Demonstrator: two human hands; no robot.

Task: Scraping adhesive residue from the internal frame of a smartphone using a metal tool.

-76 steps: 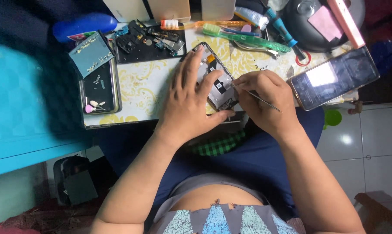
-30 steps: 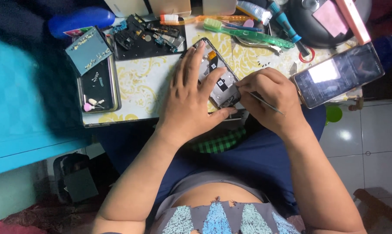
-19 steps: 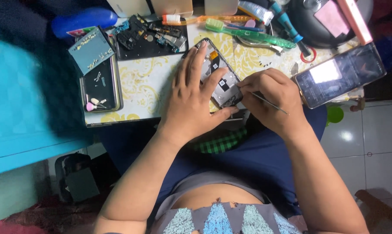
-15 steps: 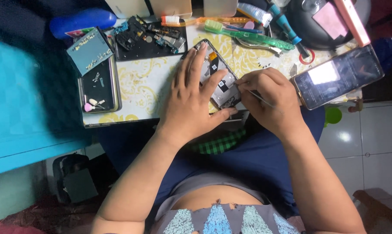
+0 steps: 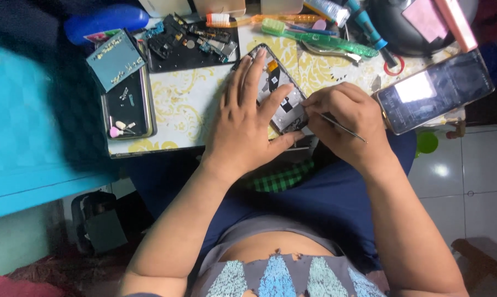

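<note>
Both hands low and close together, forearms reaching forward from the lap.
Left hand (image 5: 248, 124) pressed flat, fingers spread and extended, thumb angled right. Right hand (image 5: 344, 118) curled in a pinch, fingertips bunched leftward, wrist bent.

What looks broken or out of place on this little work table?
The opened phone with bare circuitry under the left hand has no back cover. Loose dark phone parts lie scattered on a black mat. The lit smartphone overhangs the table's right edge.
</note>
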